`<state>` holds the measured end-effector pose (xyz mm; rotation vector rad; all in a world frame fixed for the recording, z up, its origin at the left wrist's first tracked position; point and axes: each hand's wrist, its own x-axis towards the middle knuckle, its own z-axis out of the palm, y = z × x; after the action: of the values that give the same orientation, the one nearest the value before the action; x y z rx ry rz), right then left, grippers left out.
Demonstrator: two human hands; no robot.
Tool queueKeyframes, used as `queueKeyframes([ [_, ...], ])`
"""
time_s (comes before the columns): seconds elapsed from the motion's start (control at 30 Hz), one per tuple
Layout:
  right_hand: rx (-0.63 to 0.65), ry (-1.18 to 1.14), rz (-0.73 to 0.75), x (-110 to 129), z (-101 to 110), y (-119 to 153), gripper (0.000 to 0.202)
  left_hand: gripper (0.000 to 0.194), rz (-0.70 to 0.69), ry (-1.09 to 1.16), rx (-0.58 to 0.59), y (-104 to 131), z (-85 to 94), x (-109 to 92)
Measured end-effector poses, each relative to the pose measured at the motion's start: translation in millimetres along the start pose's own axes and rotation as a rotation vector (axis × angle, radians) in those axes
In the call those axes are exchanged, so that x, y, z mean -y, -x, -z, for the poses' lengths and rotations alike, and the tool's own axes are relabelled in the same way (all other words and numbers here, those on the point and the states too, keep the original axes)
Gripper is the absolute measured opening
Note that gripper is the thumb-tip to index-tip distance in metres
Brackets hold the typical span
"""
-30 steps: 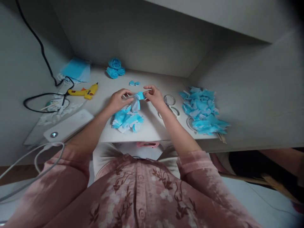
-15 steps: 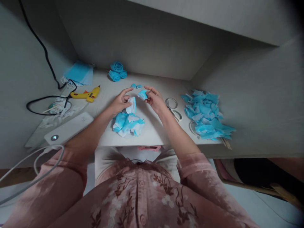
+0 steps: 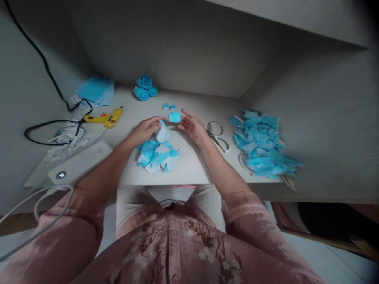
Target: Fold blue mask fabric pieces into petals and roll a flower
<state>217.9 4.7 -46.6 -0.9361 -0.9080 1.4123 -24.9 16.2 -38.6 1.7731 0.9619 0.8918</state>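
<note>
Near frame centre, small folded blue piece [image 3: 175,117], beside open, spread-fingered right hand [image 3: 193,128]; can't tell if touching. In left hand [image 3: 146,130], pale scrap [image 3: 162,133] pinched loosely, above lower-centre blue-white pile [image 3: 158,156]. Right of centre, scissors [image 3: 218,137].

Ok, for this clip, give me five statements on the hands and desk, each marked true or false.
1. The left hand holds a white piece. True.
2. The right hand is balled into a fist. False: its fingers are spread, beside a blue piece.
3. The scissors lie left of both hands. False: they lie right of them.
4. The glue gun is yellow. True.
5. The flowers are red. False: they are blue.
</note>
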Motion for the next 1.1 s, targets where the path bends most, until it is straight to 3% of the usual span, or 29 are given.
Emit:
queueKeyframes([
  [0.17,-0.003,-0.018,0.004,-2,-4,3,0.029,0.049,-0.134,-0.242,-0.037,-1,3.8,3],
  [0.37,0.029,-0.045,-0.013,-4,-10,8,0.029,0.052,-0.364,-0.443,-0.333,-6,3.5,9],
  [0.5,0.087,-0.022,-0.064,-1,-21,16,0.028,0.044,-0.499,-0.54,-0.32,-3,0.9,2],
  [0.63,0.109,-0.035,-0.116,3,-31,24,0.03,0.019,-0.568,-0.526,-0.351,-1,-3.0,-5],
  [0.77,0.096,0.054,-0.111,4,-28,23,0.036,0.003,-0.458,-0.387,-0.424,-2,-5.1,-7],
  [0.93,-0.071,0.382,0.201,5,-20,20,0.037,0.017,-0.075,0.226,-0.437,-4,-5.8,-3],
  [1.1,0.068,0.539,0.344,2,-28,26,0.039,0.029,0.003,0.449,-0.359,-4,-8.6,-1],
])
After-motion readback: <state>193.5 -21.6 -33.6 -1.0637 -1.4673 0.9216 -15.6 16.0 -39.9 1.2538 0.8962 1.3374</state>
